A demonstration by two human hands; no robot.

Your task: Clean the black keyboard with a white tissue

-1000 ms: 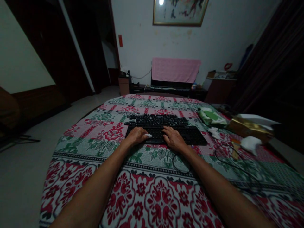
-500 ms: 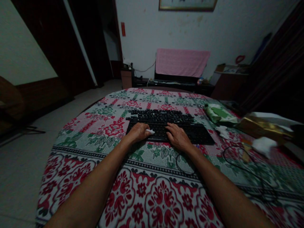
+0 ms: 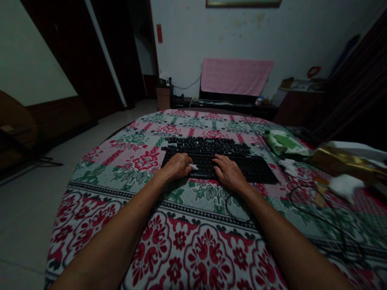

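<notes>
Bedspread (image 3: 193,249): left hand (image 3: 177,166) fingers (image 3: 185,162) pinch white wad (image 3: 194,166) on keyboard (image 3: 256,171).

Left hand (image 3: 177,166) pinches wad (image 3: 193,166); right hand (image 3: 228,173) presses keyboard (image 3: 256,169)

I find no legible text anywhere in this view. Keyboard (image 3: 256,172) at 12 o'clock: key legends too dim to read. Red tag (image 3: 159,33) on the wall at 11 o'clock: its markings cannot be resolved. Green-and-white packet (image 3: 286,144) at 2 o'clock: print blurred. Gold box (image 3: 341,161) at 3 o'clock: lettering unreadable.
</notes>
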